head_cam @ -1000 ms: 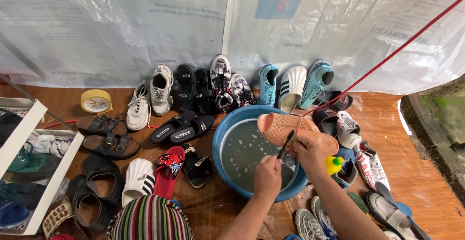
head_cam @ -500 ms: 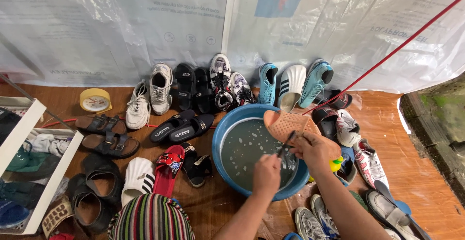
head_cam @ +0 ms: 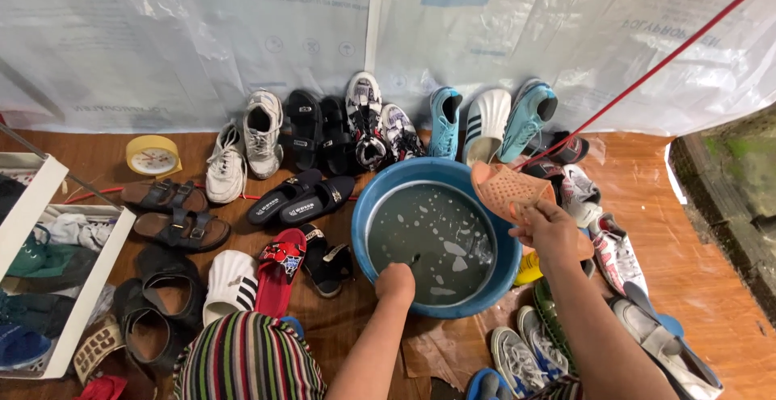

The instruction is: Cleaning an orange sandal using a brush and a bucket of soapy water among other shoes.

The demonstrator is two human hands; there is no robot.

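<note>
A round blue basin (head_cam: pixel 368 206) of murky, soapy water stands on the wooden floor amid many shoes. My right hand (head_cam: pixel 552 234) holds an orange perforated clog (head_cam: pixel 503 190) over the basin's right rim, sole side facing me. At the near rim my left hand (head_cam: pixel 395 282) is closed in a fist around a small dark brush (head_cam: pixel 415 260). Only the brush's tip shows, and it touches the water.
Sneakers, sandals and slides crowd the floor around the basin. A yellow tape roll (head_cam: pixel 152 155) lies at the left and a white shelf unit (head_cam: pixel 48 287) holds clothes. A striped fabric item (head_cam: pixel 246 360) is near me. A red cord (head_cam: pixel 647 77) slants across plastic sheeting.
My left hand has drawn the brush away from the clog and down to the water at the near rim. The right hand has shifted the clog slightly right.
</note>
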